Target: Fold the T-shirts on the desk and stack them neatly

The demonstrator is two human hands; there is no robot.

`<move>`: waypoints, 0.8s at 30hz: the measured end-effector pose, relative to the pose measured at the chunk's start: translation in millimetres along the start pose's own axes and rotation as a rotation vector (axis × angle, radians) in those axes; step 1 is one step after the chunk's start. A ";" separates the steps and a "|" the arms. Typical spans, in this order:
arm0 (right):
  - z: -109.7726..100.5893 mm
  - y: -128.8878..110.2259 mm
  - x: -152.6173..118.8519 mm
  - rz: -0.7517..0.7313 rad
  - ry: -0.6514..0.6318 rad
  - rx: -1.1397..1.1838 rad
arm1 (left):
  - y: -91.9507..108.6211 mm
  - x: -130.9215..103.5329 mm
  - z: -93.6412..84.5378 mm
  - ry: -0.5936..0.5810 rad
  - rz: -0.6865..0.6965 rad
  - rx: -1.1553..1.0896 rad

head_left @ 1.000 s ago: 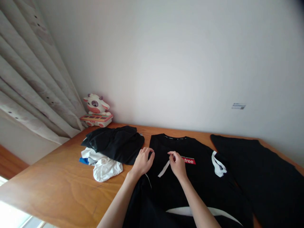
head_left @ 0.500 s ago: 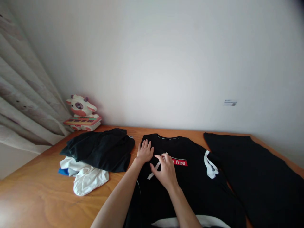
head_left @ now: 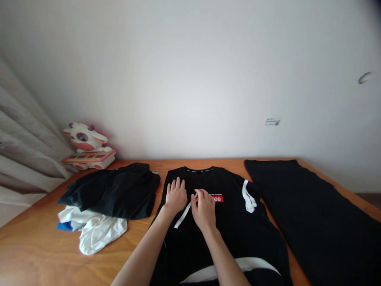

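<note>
A black shirt (head_left: 235, 222) with white trim and a red printed label (head_left: 218, 198) lies spread out in front of me. My left hand (head_left: 176, 195) rests flat on its upper left part, fingers spread. My right hand (head_left: 204, 206) is on the chest, partly covering the label, with its fingers bent over the top end of a white strip (head_left: 183, 216). Whether the fingertips pinch the strip is hard to make out. At the shirt's right side, a bunched white band (head_left: 249, 200) shows on the sleeve.
Left of the shirt lies a crumpled black garment (head_left: 113, 192), with white cloth (head_left: 102, 230) and a bit of blue below it. A cow-shaped toy keyboard (head_left: 89, 149) stands at the back left. Flat black fabric (head_left: 312, 210) covers the table's right side.
My right hand's fingers have drawn closer together and lie lower over the label. The white strip shows more of its length. The view has shifted slightly to the right.
</note>
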State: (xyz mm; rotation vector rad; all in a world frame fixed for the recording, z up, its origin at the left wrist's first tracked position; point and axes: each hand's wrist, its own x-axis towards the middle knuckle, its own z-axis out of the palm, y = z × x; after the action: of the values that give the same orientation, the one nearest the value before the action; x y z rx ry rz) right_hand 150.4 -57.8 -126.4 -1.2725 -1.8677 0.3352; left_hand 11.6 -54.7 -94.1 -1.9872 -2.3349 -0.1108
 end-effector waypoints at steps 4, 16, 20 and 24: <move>-2.4 2.6 5.2 0.024 0.131 0.224 | 11.1 -19.6 11.2 0.035 0.040 -0.065; -116.0 65.9 31.0 0.355 0.102 -0.532 | 7.0 -24.8 19.0 0.071 0.038 -0.146; -145.5 100.3 22.4 0.443 -0.026 -0.650 | 7.2 -25.4 17.9 0.098 0.030 -0.160; -159.7 126.5 15.7 0.560 0.057 -0.229 | 7.7 -24.9 14.1 0.074 0.030 -0.164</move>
State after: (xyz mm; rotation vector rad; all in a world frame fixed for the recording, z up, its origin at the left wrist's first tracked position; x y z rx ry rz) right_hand 349.8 -22.7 -98.3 -1.9391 -1.5041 0.3765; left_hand 23.1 -76.5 -110.6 -2.0499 -2.3166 -0.3788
